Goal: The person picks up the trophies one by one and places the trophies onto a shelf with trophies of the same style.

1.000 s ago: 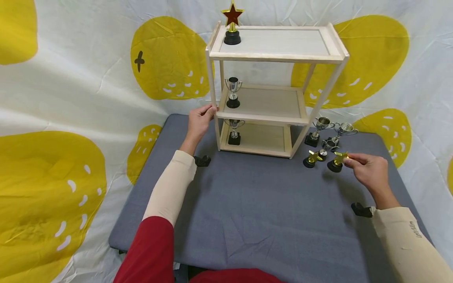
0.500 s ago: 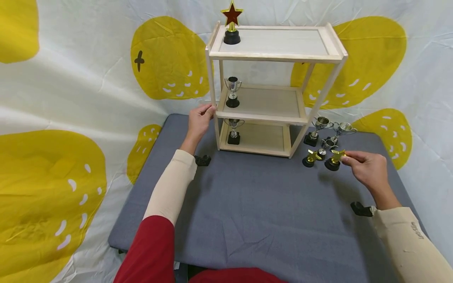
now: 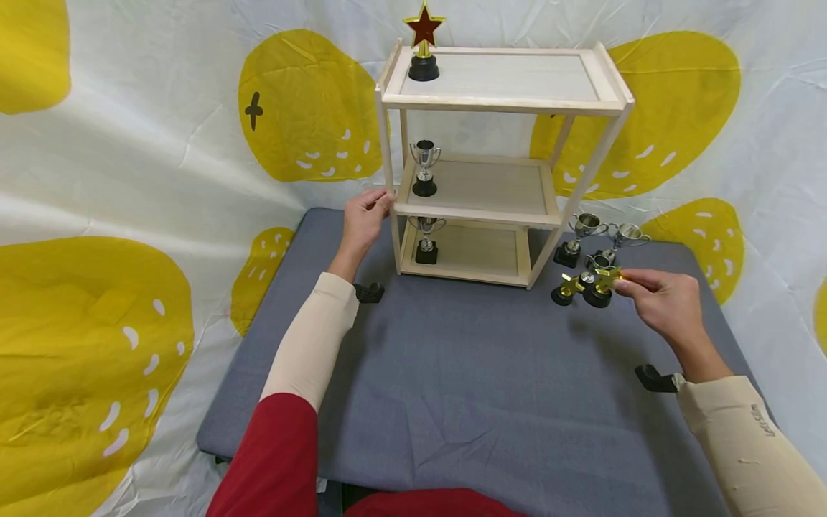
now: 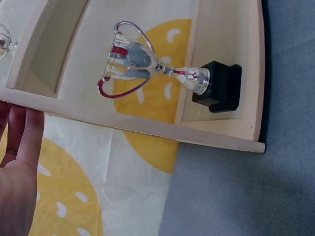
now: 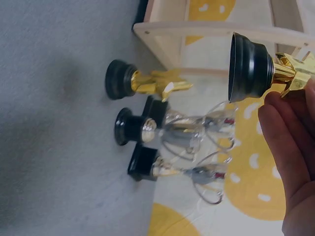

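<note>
My right hand (image 3: 668,301) pinches a gold star trophy (image 3: 603,280) by its star, black base down. In the right wrist view this star trophy (image 5: 251,69) is raised off the cloth. A second star trophy (image 3: 566,287) and several silver cup trophies (image 3: 586,230) stand beside it, one cup partly hidden behind the held trophy. My left hand (image 3: 363,222) holds the left front post of a three-tier wooden shelf (image 3: 504,212). On its left side are a red-and-gold star trophy (image 3: 423,43) on top, a silver cup (image 3: 425,169) in the middle and another cup (image 3: 426,240) at the bottom.
The shelf stands at the back of a table (image 3: 452,380) covered in grey cloth. A white curtain (image 3: 161,143) with yellow shapes hangs behind and at both sides. Black wrist mounts (image 3: 655,378) stick out from the sleeves.
My right hand has moved left with the star trophy, which now overlaps the front silver cup in the head view. My left hand stays on the shelf post.
</note>
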Available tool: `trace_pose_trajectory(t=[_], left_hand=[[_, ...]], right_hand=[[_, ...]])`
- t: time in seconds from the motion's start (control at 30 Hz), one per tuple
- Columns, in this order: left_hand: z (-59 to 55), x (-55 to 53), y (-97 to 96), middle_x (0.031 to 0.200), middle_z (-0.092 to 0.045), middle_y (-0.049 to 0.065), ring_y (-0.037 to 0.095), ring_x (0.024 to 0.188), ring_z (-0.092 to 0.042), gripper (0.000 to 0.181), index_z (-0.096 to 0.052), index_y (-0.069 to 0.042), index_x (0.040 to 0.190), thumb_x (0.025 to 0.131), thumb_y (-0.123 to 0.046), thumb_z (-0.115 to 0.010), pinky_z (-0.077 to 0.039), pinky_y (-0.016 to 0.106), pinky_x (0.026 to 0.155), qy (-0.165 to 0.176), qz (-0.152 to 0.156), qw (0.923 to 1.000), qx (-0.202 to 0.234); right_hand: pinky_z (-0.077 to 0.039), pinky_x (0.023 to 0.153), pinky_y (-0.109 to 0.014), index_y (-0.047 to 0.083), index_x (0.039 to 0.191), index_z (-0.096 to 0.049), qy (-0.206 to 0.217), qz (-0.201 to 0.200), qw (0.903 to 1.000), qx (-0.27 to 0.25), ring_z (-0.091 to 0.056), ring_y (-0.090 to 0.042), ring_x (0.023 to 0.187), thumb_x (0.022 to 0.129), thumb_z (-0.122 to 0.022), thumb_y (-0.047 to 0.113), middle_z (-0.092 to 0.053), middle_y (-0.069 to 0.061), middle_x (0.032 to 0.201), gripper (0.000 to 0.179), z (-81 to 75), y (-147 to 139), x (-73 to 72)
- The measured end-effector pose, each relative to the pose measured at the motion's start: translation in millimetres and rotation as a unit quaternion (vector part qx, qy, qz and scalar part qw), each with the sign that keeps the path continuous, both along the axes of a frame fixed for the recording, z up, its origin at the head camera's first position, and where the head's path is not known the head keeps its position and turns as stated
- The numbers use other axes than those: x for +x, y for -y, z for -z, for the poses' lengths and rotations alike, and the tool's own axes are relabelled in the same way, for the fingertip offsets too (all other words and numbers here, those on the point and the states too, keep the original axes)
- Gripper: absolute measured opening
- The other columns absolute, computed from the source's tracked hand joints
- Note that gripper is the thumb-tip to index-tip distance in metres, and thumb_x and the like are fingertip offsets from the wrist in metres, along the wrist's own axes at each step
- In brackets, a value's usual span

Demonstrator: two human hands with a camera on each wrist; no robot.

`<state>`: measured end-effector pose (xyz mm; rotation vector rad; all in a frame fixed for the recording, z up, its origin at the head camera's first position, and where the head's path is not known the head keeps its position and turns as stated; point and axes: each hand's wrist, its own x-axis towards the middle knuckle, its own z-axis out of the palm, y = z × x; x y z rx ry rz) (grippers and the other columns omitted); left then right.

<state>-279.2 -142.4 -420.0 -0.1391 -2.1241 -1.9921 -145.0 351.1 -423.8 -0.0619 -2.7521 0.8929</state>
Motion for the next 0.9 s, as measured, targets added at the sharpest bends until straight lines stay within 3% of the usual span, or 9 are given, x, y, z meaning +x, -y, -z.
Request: trace_pose_trajectory(t=[0.5,0.6,0.67,0.73,0.83,0.9], left_hand=[[-1.4,0.3,-0.3,0.128,-0.067,0.024,0.019,0.108,-0.069,0.037,-0.071,0.003,0.131,0.103,-0.021,-0.066,-0.062,0.034,0.102,-0.007,-0.006,1.0,0.004],[-2.4,0.8,0.6,0.13,-0.066,0.024,0.025,0.113,-0.069,0.038,-0.07,0.003,0.132,0.103,-0.021,-0.065,-0.061,0.036,0.104,-0.005,-0.003,1.0,0.001],[-1.9,1.3,0.9,0.13,-0.066,0.025,0.028,0.115,-0.068,0.038,-0.07,0.004,0.132,0.104,-0.021,-0.065,-0.061,0.037,0.105,-0.007,-0.001,1.0,-0.003],[-1.5,2.0,0.6,0.13,-0.066,0.025,0.03,0.117,-0.067,0.038,-0.07,0.004,0.132,0.103,-0.021,-0.064,-0.061,0.037,0.105,-0.008,0.001,1.0,-0.005],[-1.0,3.1,-0.3,0.128,-0.066,0.024,0.028,0.115,-0.068,0.039,-0.071,0.004,0.13,0.103,-0.022,-0.065,-0.061,0.036,0.104,-0.014,0.0,0.9999,-0.007],[-1.5,3.2,-1.1,0.129,-0.066,0.023,0.026,0.115,-0.068,0.038,-0.071,0.003,0.13,0.102,-0.022,-0.066,-0.061,0.035,0.104,-0.012,0.0,0.9999,-0.006]], right_hand=[[-0.042,0.048,-0.017,0.002,0.113,-0.081,-0.041,-0.032,0.9985,-0.015,-0.051,0.022,0.066,0.096,-0.078,0.03,-0.046,0.057,0.074,0.033,-25.2,22,1.0],[-0.041,0.046,-0.016,0.001,0.112,-0.081,-0.055,-0.038,0.9976,-0.019,-0.051,0.023,0.065,0.095,-0.079,0.025,-0.048,0.057,0.075,0.029,-30.1,27,0.7],[-0.041,0.045,-0.015,0.0,0.111,-0.081,-0.065,-0.043,0.9968,-0.018,-0.051,0.025,0.065,0.094,-0.08,0.02,-0.068,0.039,0.078,0.026,-32.5,29,1.5],[-0.042,0.045,-0.013,-0.001,0.111,-0.081,-0.07,-0.045,0.9964,-0.016,-0.05,0.027,0.065,0.094,-0.08,0.016,-0.081,0.012,0.085,0.024,-34.5,30,2.6],[-0.043,0.048,-0.008,-0.002,0.11,-0.081,-0.083,-0.049,0.9953,-0.008,-0.049,0.031,0.067,0.092,-0.081,0.011,-0.078,-0.027,0.096,0.022,-37.3,33,3.4],[-0.044,0.05,-0.005,-0.003,0.109,-0.081,-0.091,-0.055,0.9943,-0.01,-0.049,0.031,0.068,0.091,-0.082,0.008,-0.077,-0.028,0.095,0.021,-39.5,34,3.5]])
